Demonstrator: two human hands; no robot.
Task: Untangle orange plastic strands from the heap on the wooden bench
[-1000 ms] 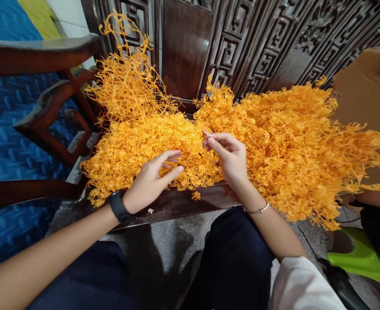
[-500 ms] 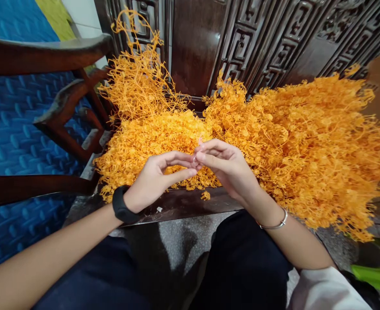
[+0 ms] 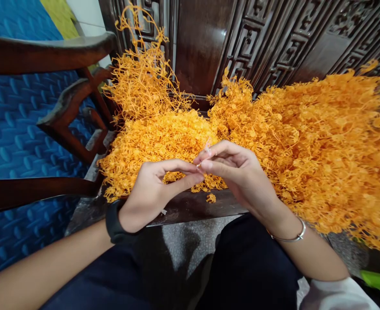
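Note:
A thin pinkish-white strand [image 3: 207,145] with a small loose tuft on top is pinched between both hands. My left hand [image 3: 157,185], with a dark band at the wrist, grips its lower end between thumb and fingertips. The thumb and fingers of my right hand [image 3: 241,172], with a silver bangle on the wrist, close on it just above. What exactly the strand is I cannot make out. Behind and below the fingers spreads a heap of orange curly plastic-looking pieces [image 3: 164,137]; neither hand grips them.
A larger orange heap [image 3: 322,150] rises on the right. All this lies on a dark wooden bench [image 3: 190,206] with a carved back [image 3: 202,47] and an armrest [image 3: 47,56] at left. One loose orange piece [image 3: 211,198] lies near the front edge. Blue textured matting [image 3: 22,129] shows beyond the armrest.
Both hands sit slightly lower in the picture, the right one also further right. The pinkish-white tuft shows more above the right fingers. The whole view has shifted a little.

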